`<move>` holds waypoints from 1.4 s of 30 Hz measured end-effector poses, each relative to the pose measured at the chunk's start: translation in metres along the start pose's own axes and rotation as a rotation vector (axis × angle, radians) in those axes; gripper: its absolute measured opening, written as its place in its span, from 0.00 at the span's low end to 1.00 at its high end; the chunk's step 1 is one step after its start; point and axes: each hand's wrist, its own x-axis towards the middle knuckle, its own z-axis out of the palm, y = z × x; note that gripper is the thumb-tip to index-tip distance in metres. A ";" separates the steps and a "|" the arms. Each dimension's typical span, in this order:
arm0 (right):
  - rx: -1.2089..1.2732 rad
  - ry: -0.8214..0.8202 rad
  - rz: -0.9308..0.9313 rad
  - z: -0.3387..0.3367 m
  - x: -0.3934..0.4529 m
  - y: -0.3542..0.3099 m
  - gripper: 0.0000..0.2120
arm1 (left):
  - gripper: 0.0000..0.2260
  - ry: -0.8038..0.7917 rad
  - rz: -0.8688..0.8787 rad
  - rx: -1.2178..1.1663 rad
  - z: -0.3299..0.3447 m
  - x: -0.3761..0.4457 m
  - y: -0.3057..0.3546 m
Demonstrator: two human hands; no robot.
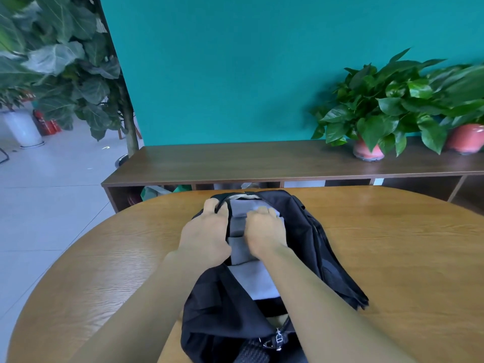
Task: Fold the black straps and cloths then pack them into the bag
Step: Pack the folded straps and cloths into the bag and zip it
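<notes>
Black bag [309, 231] lies open at centre frame on the wooden table [104, 271]. Grey folded cloth [251, 279] sits inside the opening. Left hand [207, 231] grips the bag's upper-left rim; right hand [264, 226] presses on the cloth, fingers curled over it. Packing looks well advanced. No loose straps visible outside; zipping remains, likely.

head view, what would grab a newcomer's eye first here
First, the open black bag in the middle of the wooden table, grey cloth lying in its mouth. The left hand grips the bag's left edge while the right hand rests on the cloth. Behind, potted plants stand against a teal wall.
</notes>
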 end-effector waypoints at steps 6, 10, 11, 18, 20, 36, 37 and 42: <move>-0.018 -0.063 -0.072 0.019 0.015 -0.002 0.13 | 0.26 0.014 0.007 0.014 -0.003 0.006 -0.005; -0.025 0.008 -0.138 0.026 0.009 0.006 0.13 | 0.27 0.004 -0.008 0.033 -0.005 0.009 -0.008; -0.025 0.015 -0.151 0.027 0.008 0.008 0.13 | 0.27 0.004 -0.010 0.032 -0.005 0.010 -0.009; 0.025 0.263 -0.151 0.019 0.015 0.009 0.12 | 0.35 0.017 -0.017 0.037 0.002 0.013 -0.011; 0.040 0.202 -0.110 0.023 0.024 0.013 0.16 | 0.34 0.031 -0.007 0.037 0.001 0.014 -0.009; 0.116 -0.179 -0.034 0.010 0.008 0.010 0.30 | 0.37 0.041 -0.008 -0.016 -0.001 0.010 -0.007; 0.110 -0.179 -0.021 0.009 -0.008 0.011 0.31 | 0.38 0.044 -0.026 -0.039 0.000 0.006 -0.005; 0.018 -0.211 0.025 0.015 -0.070 0.012 0.34 | 0.43 -0.045 -0.189 -0.180 0.003 -0.027 0.003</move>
